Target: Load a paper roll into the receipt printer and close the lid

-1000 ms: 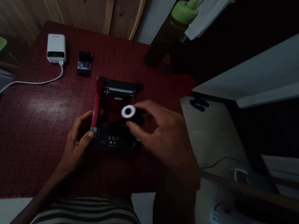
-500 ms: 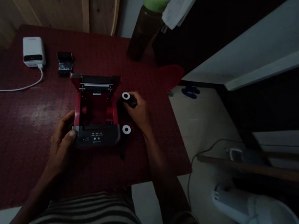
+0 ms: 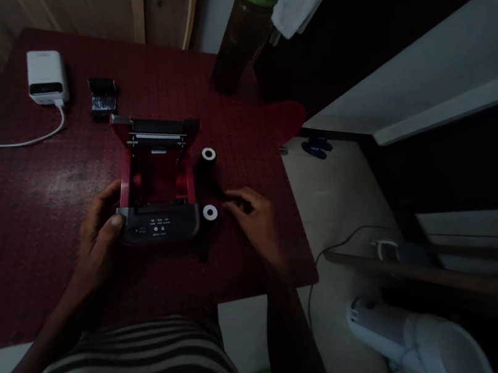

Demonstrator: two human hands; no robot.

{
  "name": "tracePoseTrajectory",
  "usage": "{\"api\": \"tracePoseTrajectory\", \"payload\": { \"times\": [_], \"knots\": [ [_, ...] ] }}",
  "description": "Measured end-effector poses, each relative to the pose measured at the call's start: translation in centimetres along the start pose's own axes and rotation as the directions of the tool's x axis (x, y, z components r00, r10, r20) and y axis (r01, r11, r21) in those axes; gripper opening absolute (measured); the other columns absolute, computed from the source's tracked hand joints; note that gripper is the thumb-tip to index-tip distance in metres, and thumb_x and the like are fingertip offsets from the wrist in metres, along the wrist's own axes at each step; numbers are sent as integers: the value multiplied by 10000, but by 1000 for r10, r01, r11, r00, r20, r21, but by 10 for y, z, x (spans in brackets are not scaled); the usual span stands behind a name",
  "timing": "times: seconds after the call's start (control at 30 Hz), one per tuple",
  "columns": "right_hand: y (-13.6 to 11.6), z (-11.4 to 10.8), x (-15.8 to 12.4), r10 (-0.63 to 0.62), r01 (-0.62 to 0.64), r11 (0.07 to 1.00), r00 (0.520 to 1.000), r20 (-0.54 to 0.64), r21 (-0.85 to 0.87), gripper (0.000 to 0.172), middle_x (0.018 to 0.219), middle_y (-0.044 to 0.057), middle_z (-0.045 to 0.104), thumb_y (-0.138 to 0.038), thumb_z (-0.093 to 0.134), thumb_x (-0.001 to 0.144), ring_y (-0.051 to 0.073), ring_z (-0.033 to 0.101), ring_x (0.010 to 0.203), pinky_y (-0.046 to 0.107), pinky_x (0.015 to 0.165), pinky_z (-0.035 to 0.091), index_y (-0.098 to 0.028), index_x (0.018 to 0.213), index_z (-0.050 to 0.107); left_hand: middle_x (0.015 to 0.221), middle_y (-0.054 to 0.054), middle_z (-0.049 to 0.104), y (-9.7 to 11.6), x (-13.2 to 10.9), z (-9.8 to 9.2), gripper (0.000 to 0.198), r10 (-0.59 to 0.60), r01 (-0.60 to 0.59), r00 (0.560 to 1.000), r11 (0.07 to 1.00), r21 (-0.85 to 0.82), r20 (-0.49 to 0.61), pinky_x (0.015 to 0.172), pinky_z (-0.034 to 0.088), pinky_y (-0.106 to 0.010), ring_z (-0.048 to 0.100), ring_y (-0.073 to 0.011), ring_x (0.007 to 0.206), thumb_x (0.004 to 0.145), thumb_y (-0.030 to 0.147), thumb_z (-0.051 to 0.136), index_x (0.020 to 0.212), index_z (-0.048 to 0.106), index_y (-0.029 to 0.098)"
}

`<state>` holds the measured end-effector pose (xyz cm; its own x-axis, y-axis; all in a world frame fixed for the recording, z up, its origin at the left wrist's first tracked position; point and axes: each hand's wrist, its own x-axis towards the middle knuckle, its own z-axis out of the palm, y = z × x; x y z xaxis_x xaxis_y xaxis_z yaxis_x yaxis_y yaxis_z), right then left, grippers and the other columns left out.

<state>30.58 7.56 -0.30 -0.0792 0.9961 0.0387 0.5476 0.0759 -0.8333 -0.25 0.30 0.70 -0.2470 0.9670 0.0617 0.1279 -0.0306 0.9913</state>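
While gripping the red and black device (image 3: 161, 228) at its near left corner, resting it on the dark red counter (image 3: 36, 229). Holding the left hand (image 3: 100, 223) partly closed around that corner, laying the thumb on top and curling the fingers along the device's left wall. Tilting up at the device's far side with the lid (image 3: 159, 129), and showing a red bay within. Holding the right hand (image 3: 257, 216) to the right of the device, bending the fingers and bringing the thumb near them with only a narrow gap. Not being able to tell, in dim light, whether pinching anything thin and dark at the fingertips. Seeing the white-ended near roll (image 3: 210, 213) standing just right of the device's front panel, and the matching far roll (image 3: 208, 157) farther back, right of its lid. Seeing also a small black object (image 3: 103, 99) beyond the device's far left corner, a white power bank (image 3: 45, 74) farther left with a cable (image 3: 16, 145) plugged in, and a green-capped bottle (image 3: 243, 36) standing beyond the device, toward its right.
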Motion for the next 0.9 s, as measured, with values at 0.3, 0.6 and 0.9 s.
{"api": "tracePoseTrajectory", "payload": {
  "times": [0.3, 0.6, 0.9],
  "knots": [
    [-13, 25, -35, 26, -25, 999, 998, -56, 21, 217, 1009, 37, 820, -173, 796, 842, 229, 761, 905, 369, 854, 617, -235, 1048, 773, 1497, -78, 762, -9, 1, -2, 603, 16, -16, 1000, 1000, 24, -10, 1144, 583, -487, 707, -369, 1380, 1057, 690, 670, 1522, 736, 312],
    [-17, 42, -41, -32, 34, 999, 998, -62, 25, 284, 1202, 77, 867, -152, 701, 916, 269, 815, 1159, 448, 1049, 646, -253, 1166, 791, 1515, -75, 759, -8, 2, -1, 580, 35, -35, 999, 999, 21, -6, 1153, 589, -451, 712, -343, 1394, 1073, 642, 671, 1541, 732, 305],
    [-88, -31, -18, -218, 219, 976, 973, 71, -3, 319, 1259, 46, 865, -174, 723, 984, 259, 816, 1154, 459, 1054, 648, -269, 1283, 778, 1555, -84, 737, -2, 0, 0, 582, 0, 0, 1000, 1000, -11, 19, 1176, 593, -478, 692, -350, 1441, 1084, 649, 673, 1560, 713, 318]
  ]
}}
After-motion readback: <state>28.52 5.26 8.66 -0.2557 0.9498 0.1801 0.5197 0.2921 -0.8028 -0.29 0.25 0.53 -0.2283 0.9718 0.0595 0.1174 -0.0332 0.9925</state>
